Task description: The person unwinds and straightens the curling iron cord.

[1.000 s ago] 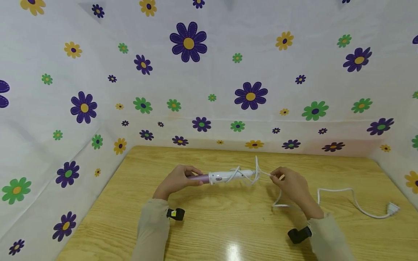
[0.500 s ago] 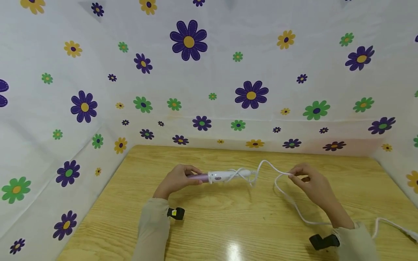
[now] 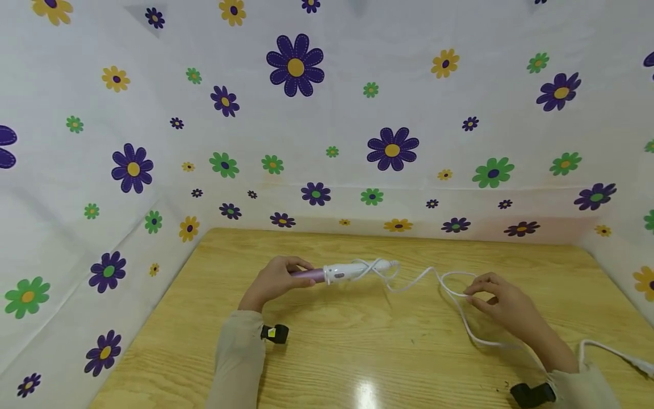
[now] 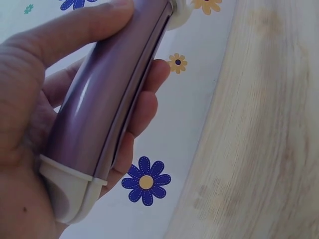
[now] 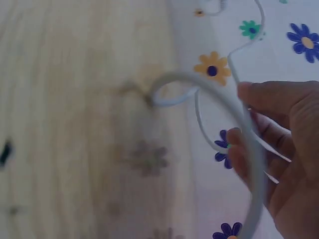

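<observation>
My left hand (image 3: 278,279) grips the purple barrel (image 4: 107,94) of a hair curling iron (image 3: 352,271), held level over the table. In the left wrist view the thumb lies along one side of the barrel and the fingers wrap the other, with a white end cap near the palm. The white handle points right, and some turns of its white cord (image 3: 456,307) cross over it. Off to the right, my right hand (image 3: 506,304) pinches the cord between thumb and fingers. A thick loop of cord passes close before the right wrist camera.
Beyond the right hand, the cord runs under the forearm to a white plug (image 3: 642,365) at the table's right side. Under everything is a wood-grain table (image 3: 327,341). White flowered cloth (image 3: 332,113) stands behind and at both sides.
My right hand has moved right and toward me, drawing out the cord, which now stretches farther from the handle. The plug has shifted right and nearer. The left hand keeps hold of the barrel.
</observation>
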### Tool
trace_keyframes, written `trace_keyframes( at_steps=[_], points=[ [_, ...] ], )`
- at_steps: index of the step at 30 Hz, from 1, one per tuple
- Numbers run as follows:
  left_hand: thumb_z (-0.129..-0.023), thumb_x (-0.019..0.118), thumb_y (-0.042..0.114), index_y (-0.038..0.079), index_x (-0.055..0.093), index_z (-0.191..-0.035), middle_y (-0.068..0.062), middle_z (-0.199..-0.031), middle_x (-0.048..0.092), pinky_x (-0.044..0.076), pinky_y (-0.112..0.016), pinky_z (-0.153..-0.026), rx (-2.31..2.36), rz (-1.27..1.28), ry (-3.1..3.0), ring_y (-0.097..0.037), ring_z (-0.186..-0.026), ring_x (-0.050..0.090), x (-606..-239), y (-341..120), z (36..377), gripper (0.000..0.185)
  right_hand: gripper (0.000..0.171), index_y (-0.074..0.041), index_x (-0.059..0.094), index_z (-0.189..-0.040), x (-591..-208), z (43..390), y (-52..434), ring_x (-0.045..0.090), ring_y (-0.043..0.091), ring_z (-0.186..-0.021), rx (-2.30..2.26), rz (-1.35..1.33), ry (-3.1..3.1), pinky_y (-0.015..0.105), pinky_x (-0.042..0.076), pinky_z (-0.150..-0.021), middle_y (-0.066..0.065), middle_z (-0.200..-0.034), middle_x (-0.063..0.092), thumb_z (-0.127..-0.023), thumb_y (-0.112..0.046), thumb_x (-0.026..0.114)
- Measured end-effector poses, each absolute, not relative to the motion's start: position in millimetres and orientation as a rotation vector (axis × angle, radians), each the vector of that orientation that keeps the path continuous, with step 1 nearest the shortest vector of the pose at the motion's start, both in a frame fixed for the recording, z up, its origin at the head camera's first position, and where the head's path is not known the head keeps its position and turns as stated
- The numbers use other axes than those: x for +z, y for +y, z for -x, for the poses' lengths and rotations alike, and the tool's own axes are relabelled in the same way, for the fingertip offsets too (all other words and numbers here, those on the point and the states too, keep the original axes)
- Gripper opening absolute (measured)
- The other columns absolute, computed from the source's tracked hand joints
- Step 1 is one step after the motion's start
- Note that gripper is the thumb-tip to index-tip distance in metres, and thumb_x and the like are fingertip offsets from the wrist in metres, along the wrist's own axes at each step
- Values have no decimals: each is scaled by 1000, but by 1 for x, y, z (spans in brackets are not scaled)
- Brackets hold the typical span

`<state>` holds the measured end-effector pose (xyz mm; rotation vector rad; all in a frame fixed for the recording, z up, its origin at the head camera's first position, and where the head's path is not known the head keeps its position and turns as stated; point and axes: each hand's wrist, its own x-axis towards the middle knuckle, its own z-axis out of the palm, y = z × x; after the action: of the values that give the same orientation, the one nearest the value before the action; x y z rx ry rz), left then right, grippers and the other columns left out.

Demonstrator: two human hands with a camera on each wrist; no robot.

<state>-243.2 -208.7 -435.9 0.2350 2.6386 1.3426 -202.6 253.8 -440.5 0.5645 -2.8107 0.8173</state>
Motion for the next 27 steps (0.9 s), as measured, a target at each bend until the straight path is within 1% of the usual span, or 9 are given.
trace_keyframes(
  at_steps=[2,5,9,12,14,18,21,27],
  points=[
    [-74,83,38,19,73,-106,-5,-101,71,48,-31,-74,1349,-222,2640,-18,-86,62,-435,-208,243,38,12,-12,72,-99,-445,203,257,63,22,-90,822,-571,-2917,22,51,-67,11,-110,61,-90,-18,68],
    [-74,83,38,19,73,-106,-5,-101,71,48,-31,-73,1350,-215,2642,-18,-85,62,-435,-208,242,39,16,-9,71,-104,-449,204,259,61,27,-95,876,-595,-2998,23,51,-70,12,-111,60,-91,-18,66],
    [-74,83,38,18,73,-106,-5,-102,72,49,-31,-74,1350,-241,2639,-18,-86,63,-435,-207,242,39,18,-6,69,-106,-450,206,258,58,17,-92,922,-635,-2967,23,50,-69,10,-107,62,-90,-14,67],
    [-74,83,37,18,73,-106,-5,-103,72,49,-32,-75,1342,-257,2635,-17,-86,63,-435,-206,242,39,19,-4,68,-107,-446,208,254,57,11,-89,914,-642,-2899,23,49,-66,9,-104,63,-90,-10,67],
    [-74,83,36,17,73,-106,-6,-103,72,49,-32,-76,1335,-260,2637,-17,-86,63,-435,-206,242,38,19,-3,68,-108,-441,211,250,58,11,-87,897,-640,-2845,23,48,-64,10,-104,64,-89,-9,67],
    [-75,83,35,18,73,-106,-5,-102,72,50,-32,-76,1323,-268,2638,-17,-86,63,-435,-206,242,38,21,-3,67,-109,-428,216,237,59,6,-85,921,-632,-2765,23,48,-65,13,-105,64,-90,-10,67],
    [-74,83,36,18,73,-106,-5,-102,72,49,-33,-76,1318,-273,2630,-17,-86,64,-437,-207,242,38,21,-4,66,-110,-419,219,224,59,5,-85,947,-653,-2739,23,49,-68,13,-106,64,-91,-12,67],
    [-74,83,37,18,73,-107,-5,-103,72,50,-33,-77,1326,-277,2617,-18,-87,64,-439,-206,243,39,25,-4,66,-113,-413,224,197,62,14,-85,991,-744,-2723,24,50,-68,13,-111,63,-90,-11,68]
  ],
)
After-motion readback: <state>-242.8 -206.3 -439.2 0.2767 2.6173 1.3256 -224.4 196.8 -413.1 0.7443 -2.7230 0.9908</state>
